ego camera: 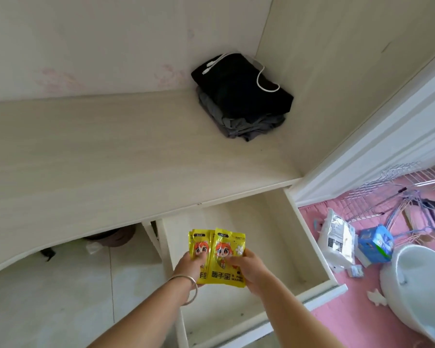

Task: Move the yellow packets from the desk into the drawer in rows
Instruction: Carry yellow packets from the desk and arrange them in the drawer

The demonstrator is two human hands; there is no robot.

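Observation:
Yellow packets [221, 257] with a cartoon figure are held fanned out above the open drawer [309, 249], whose pale inside shows bare around them. My left hand [187, 266], a bracelet on its wrist, grips the left packets with the thumb on their front. My right hand [250, 268] pinches the right packet at its edge. The desk top [111, 151] stretches behind the drawer, with no packets on it in view.
A folded black and grey pile of clothes [244, 99] with a white cord lies in the desk's far right corner. To the right, on a pink surface, are a white basin [417, 290], a blue box [376, 243], a white bag and wire hangers.

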